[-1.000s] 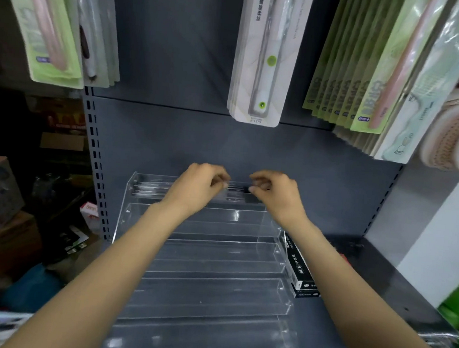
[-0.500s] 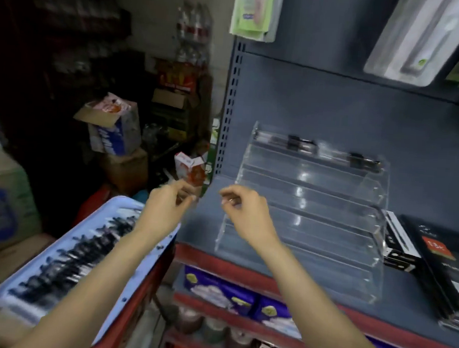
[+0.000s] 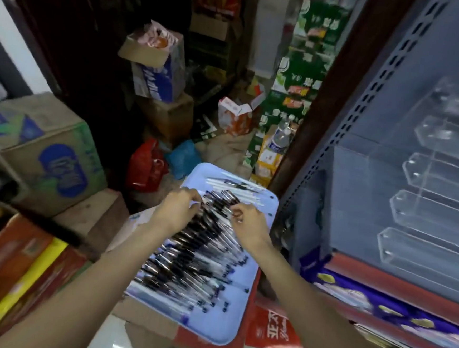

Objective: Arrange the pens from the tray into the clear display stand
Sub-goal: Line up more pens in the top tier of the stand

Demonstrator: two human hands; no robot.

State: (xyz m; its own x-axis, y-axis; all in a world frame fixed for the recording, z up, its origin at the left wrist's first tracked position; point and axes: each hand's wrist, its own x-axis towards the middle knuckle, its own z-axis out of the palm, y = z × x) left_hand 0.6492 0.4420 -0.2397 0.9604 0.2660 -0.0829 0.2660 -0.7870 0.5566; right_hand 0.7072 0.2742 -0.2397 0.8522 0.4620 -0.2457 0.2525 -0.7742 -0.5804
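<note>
A light blue tray (image 3: 250, 299) sits low in the middle, holding a heap of several black-capped clear pens (image 3: 188, 261) and a few white ones (image 3: 235, 186) at its far end. My left hand (image 3: 177, 211) and my right hand (image 3: 247, 226) are both down on the far part of the heap. Each hand's fingertips are pinched around the ends of the top black pens, which still lie on the pile. The clear tiered display stand (image 3: 426, 208) stands on the grey shelf at the right, apart from both hands. Blur hides whether pens lie in it.
The grey perforated shelf upright (image 3: 345, 122) and the red shelf edge (image 3: 379, 279) lie just right of the tray. Cardboard boxes (image 3: 46, 154) are stacked at the left, with a red bag (image 3: 146, 164) and more boxes (image 3: 160, 66) on the floor beyond the tray.
Both hands have left the stand's top tier, swung left and down, and now rest on the pens in the tray. The view has turned left, away from the shelf.
</note>
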